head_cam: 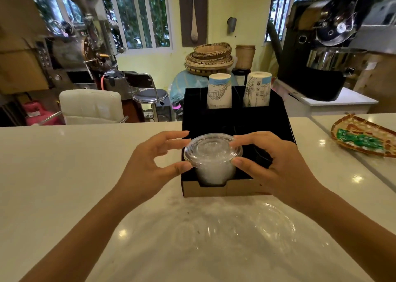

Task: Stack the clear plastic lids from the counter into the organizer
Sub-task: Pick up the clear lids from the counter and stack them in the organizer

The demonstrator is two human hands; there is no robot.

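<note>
The left hand (150, 166) pinches the left rim of the stack of clear lids (212, 153) in the black organizer's (235, 119) front slot. The right hand (276, 164) pinches the stack's right rim. More clear lids (272, 226) lie on the counter (64, 164) in front of the organizer. Two paper cup stacks (219, 91) stand at its back.

Open white counter (64, 164) stretches wide at 9 o'clock of the black organizer (235, 119), free for a hand to pass. The organizer's front-left slot is filled by a stack of clear lids (213, 153), flanked at 9 and 3 o'clock by the left hand (150, 162) and right hand (276, 164). Two paper cup stacks (219, 91) block the back slots at 12 o'clock. Loose clear lids (267, 228) crowd the near counter at 6 o'clock; a woven tray (364, 136) sits well apart at 3 o'clock.
</note>
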